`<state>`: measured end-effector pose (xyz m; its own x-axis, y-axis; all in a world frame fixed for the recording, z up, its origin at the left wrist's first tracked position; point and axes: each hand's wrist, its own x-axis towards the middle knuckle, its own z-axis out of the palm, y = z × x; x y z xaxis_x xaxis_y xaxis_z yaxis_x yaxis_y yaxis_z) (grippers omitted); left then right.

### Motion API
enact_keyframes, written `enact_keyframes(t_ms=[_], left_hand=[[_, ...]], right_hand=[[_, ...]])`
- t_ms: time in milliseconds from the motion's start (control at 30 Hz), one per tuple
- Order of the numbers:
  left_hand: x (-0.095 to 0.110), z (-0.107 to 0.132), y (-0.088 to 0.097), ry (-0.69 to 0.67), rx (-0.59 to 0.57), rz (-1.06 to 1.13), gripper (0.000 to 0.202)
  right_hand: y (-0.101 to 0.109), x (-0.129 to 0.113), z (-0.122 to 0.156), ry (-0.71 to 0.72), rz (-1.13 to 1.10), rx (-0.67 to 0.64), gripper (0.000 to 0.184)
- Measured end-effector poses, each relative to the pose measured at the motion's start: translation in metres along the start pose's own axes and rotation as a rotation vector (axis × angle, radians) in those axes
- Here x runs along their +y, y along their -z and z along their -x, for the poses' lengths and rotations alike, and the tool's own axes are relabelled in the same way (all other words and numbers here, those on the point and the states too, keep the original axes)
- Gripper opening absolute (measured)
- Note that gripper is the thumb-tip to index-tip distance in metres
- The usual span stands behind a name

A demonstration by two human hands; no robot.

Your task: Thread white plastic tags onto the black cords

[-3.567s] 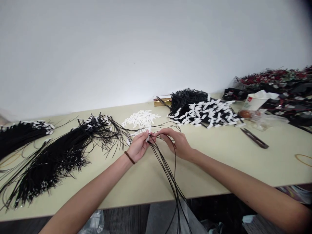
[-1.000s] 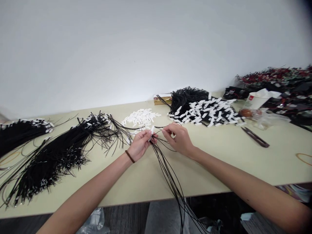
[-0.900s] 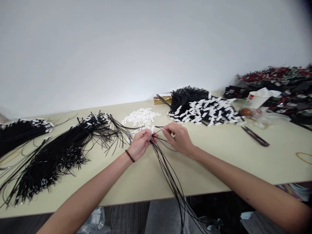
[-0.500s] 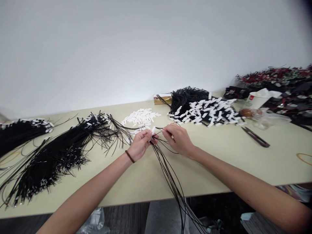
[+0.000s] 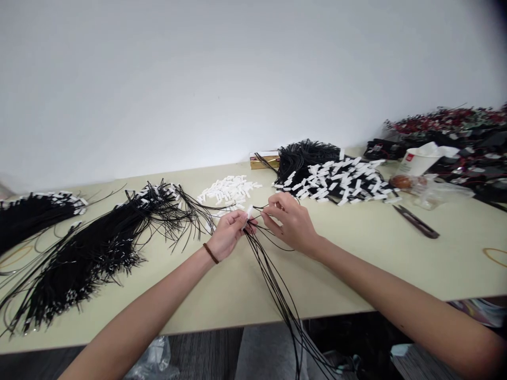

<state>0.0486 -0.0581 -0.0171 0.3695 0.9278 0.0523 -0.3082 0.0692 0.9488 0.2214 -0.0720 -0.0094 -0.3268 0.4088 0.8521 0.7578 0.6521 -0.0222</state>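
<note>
My left hand [image 5: 228, 235] is closed in a pinch around a small white plastic connector [image 5: 249, 211] and a bunch of thin black wires [image 5: 273, 282]. The wires hang from it over the table's front edge. Just to the right, my right hand [image 5: 292, 222] has its thumb and forefinger closed on a black wire that runs across from the connector; the other fingers are bent and slightly lifted. Behind my left hand lies a pile of loose white connectors [image 5: 229, 189].
Bundles of black wires [image 5: 91, 258] cover the left of the table [image 5: 190, 301]. Wires with white connectors [image 5: 344, 182] are heaped at the back right, near a gold box [image 5: 264, 161]. Thread snips [image 5: 415, 221], a paper cup [image 5: 418, 162] and a plastic bag [image 5: 439, 192] lie right.
My right hand has shifted slightly, its fingers lifting and spreading a little more beside the connector. My left hand has kept its hold in the same place.
</note>
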Motion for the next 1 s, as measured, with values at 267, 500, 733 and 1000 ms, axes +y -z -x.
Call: enact_keyframes(t_ms=[267,500,733,1000], left_hand=[[-0.0002,0.0004,0.0005,0.023,-0.029,-0.078,0.031],[-0.0008,-0.0007,0.0022,0.008,-0.052,-0.102,0.032],[-0.0007,-0.0005,0.0022,0.026,-0.06,-0.109,0.033],[0.0001,-0.0003,0.0,0.041,-0.062,-0.089,0.033]], right_hand=[[0.0027,0.0023,-0.0036,0.015,-0.132,-0.009,0.01],[0.0002,0.0018,-0.0015,-0.027,-0.285,-0.123,0.009],[-0.0009,0.0007,0.0005,-0.121,-0.434,-0.206,0.012],[-0.0012,0.0001,-0.0002,-0.133,-0.531,-0.22,0.011]])
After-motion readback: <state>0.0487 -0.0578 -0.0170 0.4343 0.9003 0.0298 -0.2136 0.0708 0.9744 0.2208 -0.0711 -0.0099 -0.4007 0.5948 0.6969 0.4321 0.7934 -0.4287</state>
